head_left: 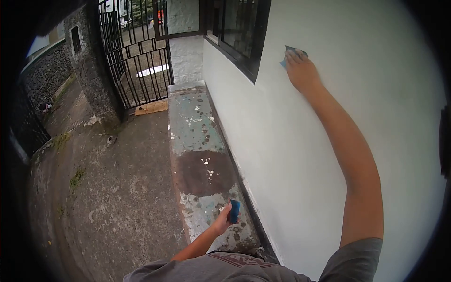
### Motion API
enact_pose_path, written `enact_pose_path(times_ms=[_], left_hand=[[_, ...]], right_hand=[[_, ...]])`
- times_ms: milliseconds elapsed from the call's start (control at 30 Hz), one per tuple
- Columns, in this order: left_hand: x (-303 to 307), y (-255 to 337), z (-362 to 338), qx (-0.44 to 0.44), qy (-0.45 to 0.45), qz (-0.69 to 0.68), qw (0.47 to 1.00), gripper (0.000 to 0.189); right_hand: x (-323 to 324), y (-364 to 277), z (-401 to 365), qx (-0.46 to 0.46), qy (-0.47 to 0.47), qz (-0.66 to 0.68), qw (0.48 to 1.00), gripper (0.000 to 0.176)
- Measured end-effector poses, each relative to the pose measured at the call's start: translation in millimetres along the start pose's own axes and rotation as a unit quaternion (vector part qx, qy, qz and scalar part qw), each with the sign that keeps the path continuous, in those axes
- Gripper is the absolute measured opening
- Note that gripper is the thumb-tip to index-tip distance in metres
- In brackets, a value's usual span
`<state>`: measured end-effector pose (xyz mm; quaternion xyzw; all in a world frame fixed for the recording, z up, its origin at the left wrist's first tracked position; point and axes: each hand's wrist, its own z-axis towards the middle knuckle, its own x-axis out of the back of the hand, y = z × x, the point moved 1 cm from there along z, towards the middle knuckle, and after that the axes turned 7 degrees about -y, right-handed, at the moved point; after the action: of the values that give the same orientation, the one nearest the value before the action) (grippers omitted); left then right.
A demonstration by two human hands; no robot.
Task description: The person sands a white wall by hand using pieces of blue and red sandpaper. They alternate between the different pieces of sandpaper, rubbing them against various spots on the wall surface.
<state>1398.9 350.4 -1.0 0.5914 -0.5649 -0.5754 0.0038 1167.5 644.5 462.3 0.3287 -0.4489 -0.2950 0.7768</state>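
My right hand (303, 70) is raised against the white wall (291, 155), beside the window. Under its fingers is a thin dark blue-grey sheet that looks like sandpaper (283, 62), pressed to the wall with its corners sticking out. Low down, in front of my body, my left hand (221, 223) grips a flat blue rectangular piece (235, 211) between thumb and fingers. Its exact kind does not show clearly. That hand is above the worn concrete ledge (199, 204) along the wall's foot.
A dark-framed window (235, 35) is set in the wall ahead. White flecks dot the ledge, which runs toward a black barred gate (141, 66). Left of it are a concrete floor (127, 188), a stone pillar (89, 61) and a piece of cardboard (152, 107).
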Motion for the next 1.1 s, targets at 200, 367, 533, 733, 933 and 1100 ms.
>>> enact_pose_path(times_ms=[200, 367, 533, 733, 933, 1100], left_hand=[[-4.8, 17.1, -12.1, 0.013, 0.006, 0.076, 0.997, 0.053], [8.0, 25.6, -3.3, 0.004, 0.001, -0.015, 1.000, 0.050], [12.0, 24.2, 11.7, -0.048, -0.013, -0.012, 0.999, 0.053], [0.0, 24.2, 11.3, -0.032, -0.025, 0.010, 0.999, 0.056], [4.6, 13.9, 16.0, 0.001, -0.018, 0.011, 1.000, 0.055], [0.1, 20.7, 27.2, -0.002, -0.011, 0.029, 1.000, 0.050]], right_hand=[[29.3, 27.5, 12.5, -0.141, 0.108, -0.073, 0.981, 0.043], [1.8, 0.7, -10.7, -0.116, 0.113, -0.071, 0.984, 0.046], [-33.5, -41.9, -28.8, -0.040, 0.014, -0.004, 0.999, 0.048], [18.4, 5.7, -14.4, -0.143, 0.083, -0.067, 0.984, 0.048], [-31.3, -63.3, -38.6, -0.051, 0.020, -0.034, 0.998, 0.046], [-24.4, -56.6, -40.4, -0.074, -0.001, -0.022, 0.997, 0.045]])
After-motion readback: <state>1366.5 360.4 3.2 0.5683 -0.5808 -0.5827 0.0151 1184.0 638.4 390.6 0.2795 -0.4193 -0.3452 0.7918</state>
